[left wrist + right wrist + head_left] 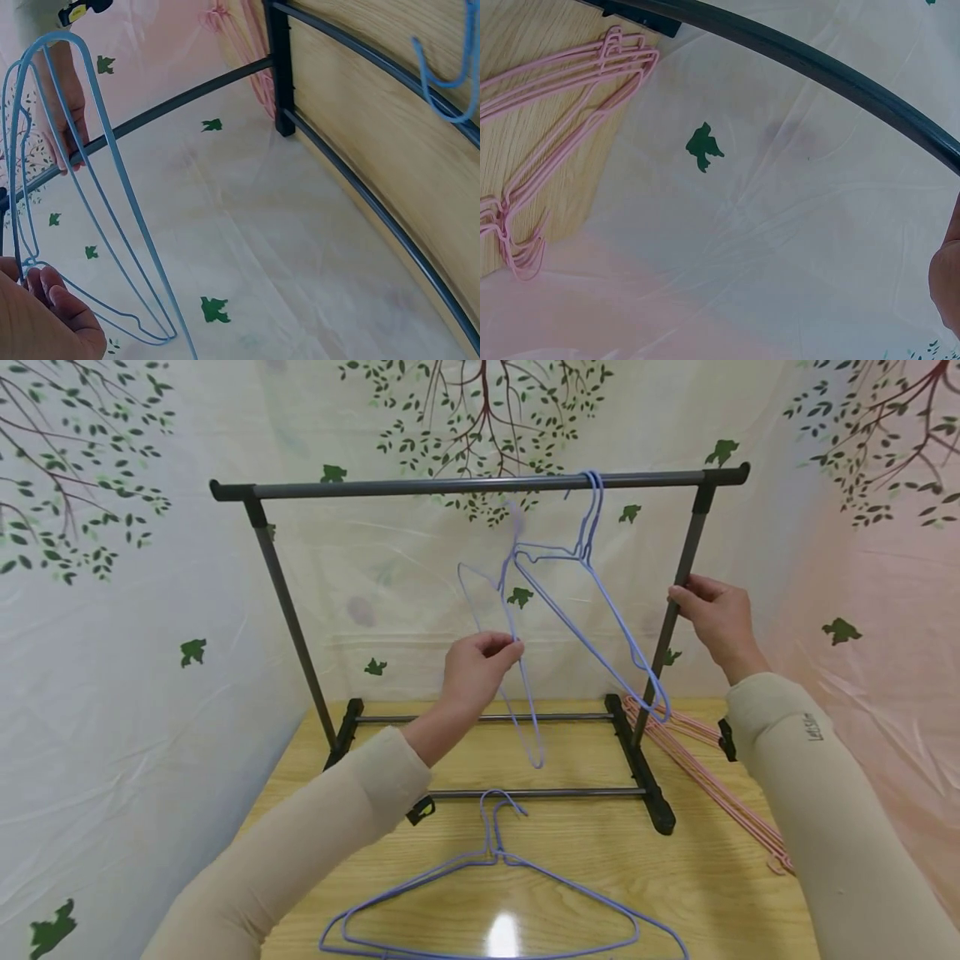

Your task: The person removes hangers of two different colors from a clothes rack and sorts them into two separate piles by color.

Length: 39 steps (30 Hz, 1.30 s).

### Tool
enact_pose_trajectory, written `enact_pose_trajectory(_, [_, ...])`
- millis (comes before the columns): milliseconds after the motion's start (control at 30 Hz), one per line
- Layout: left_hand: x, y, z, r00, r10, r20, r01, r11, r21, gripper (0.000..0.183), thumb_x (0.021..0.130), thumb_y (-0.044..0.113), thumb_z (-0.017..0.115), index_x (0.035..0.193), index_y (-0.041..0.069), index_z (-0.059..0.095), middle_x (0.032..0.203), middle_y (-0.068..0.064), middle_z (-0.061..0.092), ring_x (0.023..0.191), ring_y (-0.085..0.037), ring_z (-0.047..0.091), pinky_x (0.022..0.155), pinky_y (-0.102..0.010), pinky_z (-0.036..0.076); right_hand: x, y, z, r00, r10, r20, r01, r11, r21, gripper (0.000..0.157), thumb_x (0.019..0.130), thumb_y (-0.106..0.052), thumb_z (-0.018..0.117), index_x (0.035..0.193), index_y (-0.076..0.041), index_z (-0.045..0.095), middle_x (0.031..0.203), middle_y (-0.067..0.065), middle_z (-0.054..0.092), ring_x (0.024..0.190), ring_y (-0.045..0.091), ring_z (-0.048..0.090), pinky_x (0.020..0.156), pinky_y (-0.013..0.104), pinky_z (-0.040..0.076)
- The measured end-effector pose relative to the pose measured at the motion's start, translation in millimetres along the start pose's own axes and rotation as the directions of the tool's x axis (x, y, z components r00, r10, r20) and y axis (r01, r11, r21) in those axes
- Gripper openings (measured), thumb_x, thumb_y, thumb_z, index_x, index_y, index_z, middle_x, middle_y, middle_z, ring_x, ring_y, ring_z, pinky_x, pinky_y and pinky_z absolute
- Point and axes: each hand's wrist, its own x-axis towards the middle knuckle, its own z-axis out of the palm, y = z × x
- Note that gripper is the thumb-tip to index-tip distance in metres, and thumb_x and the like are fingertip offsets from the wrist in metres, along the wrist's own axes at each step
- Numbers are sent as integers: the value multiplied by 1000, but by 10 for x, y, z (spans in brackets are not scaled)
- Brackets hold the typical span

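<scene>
My left hand point(477, 675) pinches a thin blue wire clothes hanger point(537, 765) by its side, just below the rack's top bar point(420, 487). The hanger is turned nearly edge-on, its hook close under the bar. To its right, two more blue hangers point(597, 502) hang from the bar by their hooks. My right hand point(716, 618) grips the right post point(686, 547) of the dark metal garment rack, thumb and fingers around it. In the left wrist view, blue wires point(112, 142) rise beside the left hand point(56, 315). Only the edge of the right hand point(946, 289) shows in the right wrist view.
Two blue hangers point(573, 887) lie overlapping on the wooden table point(420, 893) in front of the rack. Several pink hangers point(720, 783) lie bundled at the right, beside the rack's black foot point(651, 789). Leaf-printed curtains point(225, 710) surround the table.
</scene>
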Motion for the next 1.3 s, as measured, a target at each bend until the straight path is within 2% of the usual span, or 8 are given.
enact_pose_trajectory(200, [-93,-174,-216,1000,-7,22,6,998,61,19,94,18,70,103,2,74,96,-6,68,84,-16,58,72,-26,48,-4,-6,-6,1000,7,2,-7,1000,-4,57,94,-33,67,143,-5,53,124,0,66,97,-1,65,93,21,49])
enact_pose_trajectory(433, [-219,-460,-482,997,-64,52,54,985,166,18,94,19,69,103,4,74,95,-6,70,83,-18,60,69,-29,48,-7,10,11,1000,-2,0,2,1000,-7,59,94,-33,67,143,-3,51,127,3,65,100,1,65,92,20,49])
enact_pose_trajectory(633, [-299,-644,-709,997,-56,53,43,973,228,20,94,15,68,104,-1,73,93,-9,71,85,-21,62,71,-31,50,0,12,19,1000,-6,-9,6,1000,-9,59,95,-33,67,144,-3,51,125,2,66,99,0,65,93,22,49])
enact_pose_trajectory(800, [-314,-790,-874,996,-62,65,42,960,276,19,96,16,66,107,2,73,97,-9,71,85,-22,63,70,-32,50,0,16,20,1000,-13,-14,13,1000,-2,57,95,-31,66,143,-3,52,121,-1,66,98,0,64,91,21,50])
enact_pose_trajectory(1100, [-319,-1000,-1094,999,-27,32,13,928,371,25,100,21,62,114,3,73,105,-12,71,88,-22,63,74,-35,52,-11,12,8,1000,25,-6,-25,1000,-6,58,94,-34,67,143,-7,53,131,4,63,103,2,64,94,22,48])
enact_pose_trajectory(1300, [-325,-1139,-1192,999,47,2,-44,921,388,22,100,22,63,110,5,74,100,-10,70,82,-21,60,71,-36,50,-20,-1,7,1000,26,-4,-26,1000,3,59,94,-34,67,144,-6,52,134,6,61,106,4,64,96,23,48])
